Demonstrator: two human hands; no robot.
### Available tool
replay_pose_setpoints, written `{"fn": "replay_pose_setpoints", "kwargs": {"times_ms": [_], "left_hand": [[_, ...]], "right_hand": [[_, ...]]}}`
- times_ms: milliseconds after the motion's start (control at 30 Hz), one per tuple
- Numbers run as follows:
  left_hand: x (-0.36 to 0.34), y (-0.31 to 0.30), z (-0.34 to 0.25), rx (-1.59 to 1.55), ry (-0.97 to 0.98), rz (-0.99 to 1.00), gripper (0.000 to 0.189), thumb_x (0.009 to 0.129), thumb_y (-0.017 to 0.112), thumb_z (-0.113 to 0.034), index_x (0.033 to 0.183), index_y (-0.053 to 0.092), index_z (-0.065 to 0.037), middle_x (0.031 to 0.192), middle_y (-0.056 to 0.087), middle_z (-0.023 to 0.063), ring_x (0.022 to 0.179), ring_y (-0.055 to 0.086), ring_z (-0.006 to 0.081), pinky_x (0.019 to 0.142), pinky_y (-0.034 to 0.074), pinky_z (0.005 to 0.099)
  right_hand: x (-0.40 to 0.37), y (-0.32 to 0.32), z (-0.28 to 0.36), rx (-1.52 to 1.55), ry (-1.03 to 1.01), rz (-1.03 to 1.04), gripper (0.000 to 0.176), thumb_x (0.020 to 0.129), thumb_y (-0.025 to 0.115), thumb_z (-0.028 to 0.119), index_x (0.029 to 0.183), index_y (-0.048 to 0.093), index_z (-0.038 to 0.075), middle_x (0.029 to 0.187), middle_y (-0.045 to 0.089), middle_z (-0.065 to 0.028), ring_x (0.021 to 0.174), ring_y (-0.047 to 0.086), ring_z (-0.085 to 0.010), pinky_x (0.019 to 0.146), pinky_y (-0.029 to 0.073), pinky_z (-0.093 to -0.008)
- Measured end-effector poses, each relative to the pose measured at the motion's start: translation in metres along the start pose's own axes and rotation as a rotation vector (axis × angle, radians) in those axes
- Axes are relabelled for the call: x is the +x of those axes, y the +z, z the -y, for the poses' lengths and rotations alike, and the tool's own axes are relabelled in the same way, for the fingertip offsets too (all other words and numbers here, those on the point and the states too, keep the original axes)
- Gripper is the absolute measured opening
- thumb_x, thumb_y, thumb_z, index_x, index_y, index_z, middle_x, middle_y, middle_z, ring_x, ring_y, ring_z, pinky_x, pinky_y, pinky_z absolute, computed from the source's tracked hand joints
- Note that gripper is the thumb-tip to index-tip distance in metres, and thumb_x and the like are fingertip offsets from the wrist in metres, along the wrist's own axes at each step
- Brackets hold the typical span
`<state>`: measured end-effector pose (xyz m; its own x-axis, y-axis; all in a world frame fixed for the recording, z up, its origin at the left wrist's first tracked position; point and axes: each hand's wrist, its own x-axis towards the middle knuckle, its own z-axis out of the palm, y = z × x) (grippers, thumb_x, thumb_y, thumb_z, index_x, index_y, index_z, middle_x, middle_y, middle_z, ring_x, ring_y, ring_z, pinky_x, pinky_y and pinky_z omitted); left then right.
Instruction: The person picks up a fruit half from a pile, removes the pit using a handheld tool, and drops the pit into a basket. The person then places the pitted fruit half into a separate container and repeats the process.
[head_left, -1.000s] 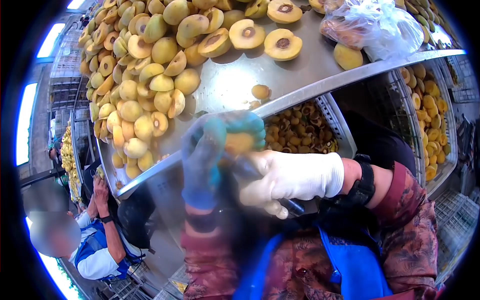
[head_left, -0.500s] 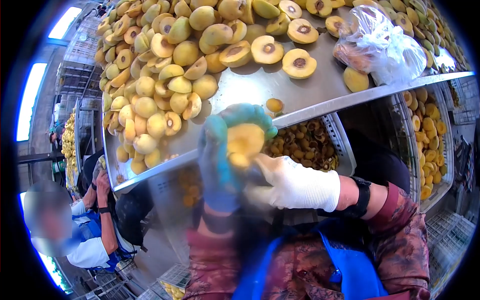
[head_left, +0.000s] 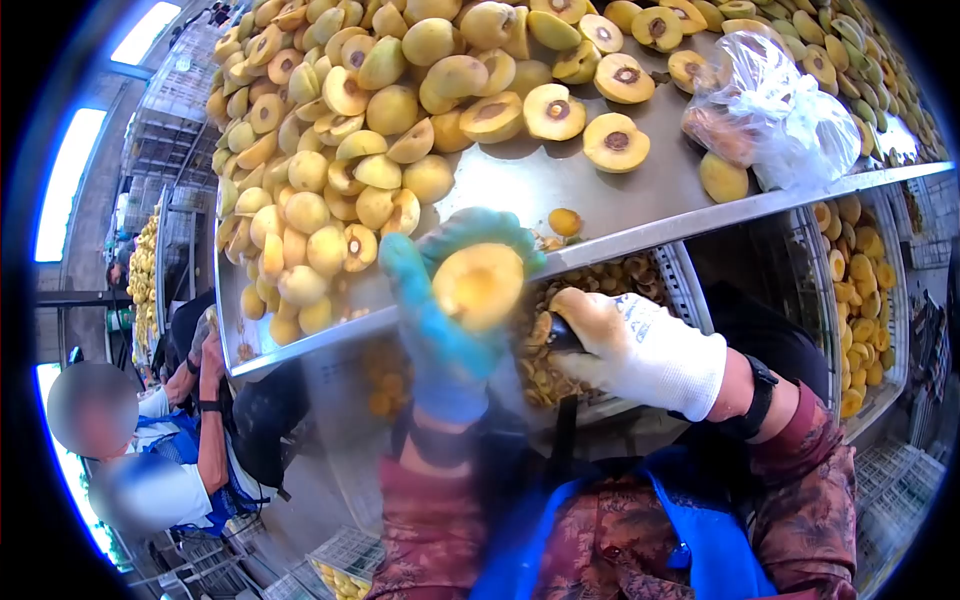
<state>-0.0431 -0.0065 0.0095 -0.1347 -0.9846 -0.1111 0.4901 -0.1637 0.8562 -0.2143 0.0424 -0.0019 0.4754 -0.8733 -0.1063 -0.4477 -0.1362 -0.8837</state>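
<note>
My left hand [head_left: 455, 300], in a teal and blue glove, cups a yellow peach half [head_left: 478, 287] with its hollowed cut face turned up. The hollow holds no stone. My right hand [head_left: 630, 345], in a white knit glove with a stained thumb, is closed around a dark-handled tool [head_left: 565, 335]; what kind of tool it is I cannot make out. The two hands are apart, just off the front edge of the metal table [head_left: 610, 238]. Below them a crate [head_left: 690, 285] contains brown pits and scraps. A small yellow piece [head_left: 565, 221] lies near the table edge.
Halved peaches [head_left: 330, 180], many with stones in, are heaped on the table. A clear plastic bag [head_left: 790, 120] lies at the right of the tabletop. Another crate [head_left: 860, 300] of peach halves stands below right. A co-worker [head_left: 190, 440] sits at the left.
My right hand has pulled away to the right from the peach half, and the dark tool now shows. The peach half's hollow is now turned up, without a stone.
</note>
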Motion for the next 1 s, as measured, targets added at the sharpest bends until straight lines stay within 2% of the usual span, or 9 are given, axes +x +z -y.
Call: {"fn": "replay_pose_setpoints", "kwargs": {"times_ms": [167, 200, 300, 400, 500, 600, 667, 800, 1000], "left_hand": [[-0.004, -0.001, 0.010, 0.318, 0.021, 0.164, 0.081, 0.096, 0.030, -0.068, 0.111, 0.060, 0.006, 0.095, 0.066, 0.0139, 0.086, 0.064, 0.0235, 0.082, 0.051, 0.0317], [-0.002, -0.006, 0.011, 0.492, 0.099, 0.217, 0.083, 0.096, 0.025, -0.069, 0.108, 0.061, 0.005, 0.098, 0.068, 0.0182, 0.086, 0.067, 0.0279, 0.082, 0.055, 0.0372], [-0.009, -0.002, 0.019, 0.374, 0.031, 0.080, 0.083, 0.096, 0.025, -0.069, 0.107, 0.062, 0.005, 0.098, 0.068, 0.0185, 0.086, 0.066, 0.0284, 0.084, 0.054, 0.0382], [-0.010, -0.001, 0.023, 0.224, 0.008, 0.065, 0.082, 0.097, 0.024, -0.067, 0.107, 0.062, 0.006, 0.099, 0.068, 0.0187, 0.087, 0.066, 0.0275, 0.084, 0.054, 0.0376], [-0.009, -0.009, 0.019, 0.371, 0.070, 0.219, 0.071, 0.100, 0.033, -0.058, 0.113, 0.058, 0.007, 0.109, 0.064, 0.0195, 0.098, 0.062, 0.0277, 0.089, 0.050, 0.0378], [-0.010, -0.012, 0.023, 0.479, 0.164, 0.239, 0.065, 0.101, 0.035, -0.053, 0.112, 0.057, 0.007, 0.111, 0.063, 0.0196, 0.100, 0.062, 0.0280, 0.091, 0.049, 0.0380], [-0.010, -0.015, 0.026, 0.564, 0.225, 0.226, 0.059, 0.103, 0.034, -0.048, 0.110, 0.057, 0.006, 0.111, 0.063, 0.0192, 0.101, 0.061, 0.0277, 0.092, 0.049, 0.0382], [-0.012, -0.002, 0.020, 1.170, 0.637, 0.221, 0.062, 0.106, 0.022, -0.042, 0.105, 0.064, 0.004, 0.104, 0.068, 0.0136, 0.094, 0.063, 0.0228, 0.090, 0.048, 0.0339], [-0.014, 0.000, 0.024, 1.038, 0.432, 0.012, 0.062, 0.105, 0.026, -0.047, 0.108, 0.063, 0.003, 0.106, 0.067, 0.0123, 0.096, 0.062, 0.0210, 0.089, 0.048, 0.0322]], "right_hand": [[0.003, 0.021, -0.006, -0.016, -0.194, -0.246, 0.025, 0.085, 0.063, 0.018, 0.098, 0.050, 0.000, 0.074, 0.061, -0.0183, 0.070, 0.061, -0.0409, 0.062, 0.049, -0.0452], [0.004, 0.025, -0.009, 0.004, -0.199, -0.245, 0.025, 0.085, 0.063, 0.018, 0.097, 0.050, 0.000, 0.074, 0.061, -0.0181, 0.069, 0.062, -0.0405, 0.061, 0.049, -0.0450], [0.001, 0.027, -0.010, 0.006, -0.140, -0.249, 0.022, 0.084, 0.062, 0.016, 0.095, 0.050, 0.001, 0.070, 0.060, -0.0182, 0.067, 0.062, -0.0397, 0.059, 0.049, -0.0442], [-0.003, 0.018, -0.004, -0.212, -0.158, -0.254, 0.019, 0.083, 0.057, 0.008, 0.099, 0.049, 0.003, 0.080, 0.058, -0.0179, 0.070, 0.062, -0.0379, 0.059, 0.050, -0.0436], [-0.004, 0.012, -0.003, -0.398, -0.198, -0.298, 0.017, 0.083, 0.055, 0.006, 0.099, 0.049, 0.005, 0.083, 0.056, -0.0157, 0.067, 0.062, -0.0324, 0.052, 0.049, -0.0405], [0.000, 0.015, -0.008, -0.531, -0.157, -0.326, 0.016, 0.082, 0.059, 0.010, 0.096, 0.053, 0.006, 0.081, 0.055, -0.0137, 0.065, 0.063, -0.0280, 0.047, 0.049, -0.0369], [0.000, 0.014, -0.007, -0.492, -0.136, -0.330, 0.017, 0.081, 0.061, 0.011, 0.095, 0.054, 0.004, 0.081, 0.060, -0.0171, 0.069, 0.066, -0.0326, 0.054, 0.052, -0.0403], [0.001, 0.014, -0.007, -0.480, -0.091, -0.335, 0.016, 0.082, 0.061, 0.011, 0.094, 0.056, 0.003, 0.081, 0.063, -0.0189, 0.072, 0.068, -0.0348, 0.058, 0.055, -0.0416], [0.001, 0.016, -0.008, -0.451, -0.099, -0.367, 0.013, 0.085, 0.059, 0.012, 0.092, 0.055, 0.002, 0.082, 0.064, -0.0193, 0.072, 0.068, -0.0349, 0.062, 0.055, -0.0415]]}}
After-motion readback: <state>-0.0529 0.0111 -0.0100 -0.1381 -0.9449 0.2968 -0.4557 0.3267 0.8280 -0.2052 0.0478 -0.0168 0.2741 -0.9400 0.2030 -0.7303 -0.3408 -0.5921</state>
